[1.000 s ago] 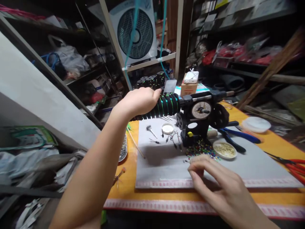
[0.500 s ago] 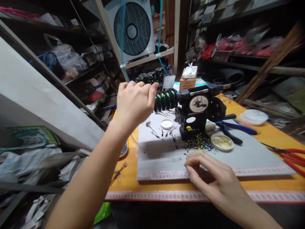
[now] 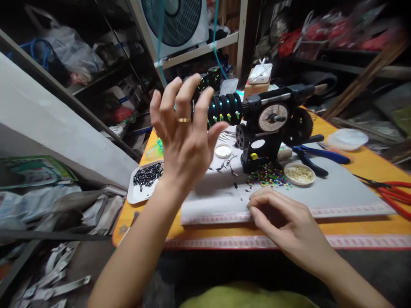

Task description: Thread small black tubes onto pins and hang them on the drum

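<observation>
A black ridged roller (image 3: 226,109) with small coloured pieces along its grooves sticks out leftward from a black geared machine (image 3: 261,143) with a round dial. In front of the roller's left end is my left hand (image 3: 186,132), open, its fingers apart and curved; whether it touches the roller I cannot tell. My right hand (image 3: 285,218) rests low over the front of the white board (image 3: 212,203), thumb and forefinger pinched together. Anything between those fingertips is too small to make out. Small coloured beads (image 3: 268,173) lie scattered just beyond it, at the machine's foot.
A dish of gold-coloured bits (image 3: 299,174) stands right of the beads. Blue-handled pliers (image 3: 324,155) and red-handled scissors (image 3: 396,192) lie further right. A white tray of black pieces (image 3: 146,177) is at the left edge. Behind stand a box fan (image 3: 173,23) and crowded shelves.
My left hand has gone from closed on the roller's end to open with fingers spread. The roller's coloured pieces appear turned. My right hand stays pinched. The view has tilted downward.
</observation>
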Action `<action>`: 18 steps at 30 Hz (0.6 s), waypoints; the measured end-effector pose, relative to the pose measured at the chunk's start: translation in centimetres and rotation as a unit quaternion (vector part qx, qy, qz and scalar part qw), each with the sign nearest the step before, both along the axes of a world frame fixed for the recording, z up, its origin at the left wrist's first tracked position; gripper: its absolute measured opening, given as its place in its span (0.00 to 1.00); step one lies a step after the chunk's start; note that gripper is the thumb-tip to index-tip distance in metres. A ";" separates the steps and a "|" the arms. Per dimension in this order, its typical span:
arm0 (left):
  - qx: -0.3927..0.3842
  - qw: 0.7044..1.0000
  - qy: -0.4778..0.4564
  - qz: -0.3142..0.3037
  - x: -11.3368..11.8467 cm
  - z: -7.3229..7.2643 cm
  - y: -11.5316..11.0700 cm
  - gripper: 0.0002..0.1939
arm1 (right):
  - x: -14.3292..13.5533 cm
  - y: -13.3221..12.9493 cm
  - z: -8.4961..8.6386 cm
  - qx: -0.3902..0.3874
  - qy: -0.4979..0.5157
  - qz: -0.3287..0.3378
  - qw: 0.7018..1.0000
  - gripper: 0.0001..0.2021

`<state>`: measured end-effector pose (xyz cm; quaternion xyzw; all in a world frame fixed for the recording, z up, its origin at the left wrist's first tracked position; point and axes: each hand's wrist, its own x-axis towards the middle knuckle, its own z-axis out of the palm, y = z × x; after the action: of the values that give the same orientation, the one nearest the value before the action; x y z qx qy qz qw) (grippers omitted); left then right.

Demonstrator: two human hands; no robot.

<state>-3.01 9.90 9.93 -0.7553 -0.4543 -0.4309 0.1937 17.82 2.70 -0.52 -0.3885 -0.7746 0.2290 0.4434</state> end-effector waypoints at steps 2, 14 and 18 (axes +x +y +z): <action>-0.017 0.999 -0.002 -0.048 0.3 -1.8 -3.1 0.11 | 0.1 0.0 -0.1 -0.005 0.006 0.000 1.000 0.06; -0.151 0.985 -0.026 -0.085 1.1 -9.7 -8.4 0.04 | 0.2 -0.2 -0.2 -0.011 0.001 -0.001 1.000 0.05; -0.190 0.976 -0.032 -0.102 0.7 -9.3 -9.1 0.07 | 0.3 -0.4 -0.7 0.034 -0.041 -0.008 0.999 0.06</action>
<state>-2.27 0.84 0.63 -0.8065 -0.4543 -0.3781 -0.0130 18.11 2.27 -1.17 -0.3879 -0.7967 0.1827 0.4260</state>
